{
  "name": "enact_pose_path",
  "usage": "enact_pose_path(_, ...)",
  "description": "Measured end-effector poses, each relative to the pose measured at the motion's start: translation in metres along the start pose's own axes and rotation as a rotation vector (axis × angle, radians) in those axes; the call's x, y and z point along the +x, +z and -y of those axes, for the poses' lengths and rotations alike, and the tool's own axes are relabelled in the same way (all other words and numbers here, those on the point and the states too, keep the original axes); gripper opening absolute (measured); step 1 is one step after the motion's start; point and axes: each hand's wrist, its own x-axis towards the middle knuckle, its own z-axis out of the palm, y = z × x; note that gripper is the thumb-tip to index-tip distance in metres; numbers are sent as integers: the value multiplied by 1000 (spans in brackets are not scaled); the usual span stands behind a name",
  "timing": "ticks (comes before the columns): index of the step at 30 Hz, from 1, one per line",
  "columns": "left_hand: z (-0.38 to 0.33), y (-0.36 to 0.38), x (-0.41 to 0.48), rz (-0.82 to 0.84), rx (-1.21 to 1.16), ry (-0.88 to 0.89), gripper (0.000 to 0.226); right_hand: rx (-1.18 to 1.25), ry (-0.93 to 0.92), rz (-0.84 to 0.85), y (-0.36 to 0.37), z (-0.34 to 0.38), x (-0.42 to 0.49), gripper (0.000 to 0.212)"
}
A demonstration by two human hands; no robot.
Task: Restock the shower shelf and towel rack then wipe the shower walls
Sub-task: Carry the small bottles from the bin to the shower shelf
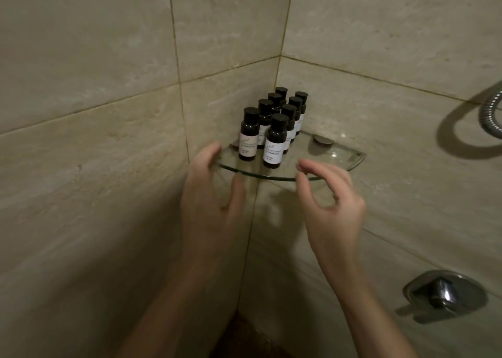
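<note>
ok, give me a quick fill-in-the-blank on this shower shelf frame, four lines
1. The corner shelf is made of ____.
2. On it stand ____ small dark bottles.
3. The left hand and right hand both hold ____.
4. The metal shower hose hangs on the shelf's ____ side.

Missing words: glass; eight; nothing; right.

We're standing in a bathroom's shower corner. Beige stone tiles (95, 113) cover both walls, and a glass corner shelf (339, 156) carries small matching toiletry bottles (274, 143). A metal shower hose (489, 113) and chrome mixer handle (442, 292) sit on the right wall.
</note>
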Motion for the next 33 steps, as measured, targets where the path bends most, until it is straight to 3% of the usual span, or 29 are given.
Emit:
enact_pose_path(2, 22, 0, -31, -30, 42, 59, 49, -11, -87, -94, -14, -19, -21, 15)
enact_pose_path(4, 49, 2, -63, 31, 74, 35, 45, -43, -54, -136, -28, -41, -43, 14)
enact_pose_path(7, 98, 8, -113, 259, 117, -129, 41, -53, 211, -49, -48, -76, -81, 16)
enact_pose_path(10, 146, 15, -162, 551, 207, -384, 35, -214, 481, 166, -70, -121, -128, 20)
enact_pose_path(14, 192, 19, -223, 1012, 394, -592, 46, -296, 854, 457, -101, -186, -206, 23)
enact_pose_path(16, 202, 21, -247, 1206, 459, -644, 47, -305, 1021, 508, -118, -213, -254, 32)
enact_pose_path(18, 211, 24, -270, 1318, 447, -736, 37, -304, 1149, 527, -134, -224, -299, 24)
enact_pose_path(22, 238, 21, -309, 1321, 414, -1007, 15, -295, 1470, 428, -165, -212, -385, 20)
enact_pose_path(30, 268, 11, -354, 1625, 410, -873, 10, -341, 1948, 10, -187, -100, -545, 24)
enact_pose_path(33, 280, -2, -366, 1766, 404, -771, 10, -337, 2030, -125, -171, -35, -589, 10)
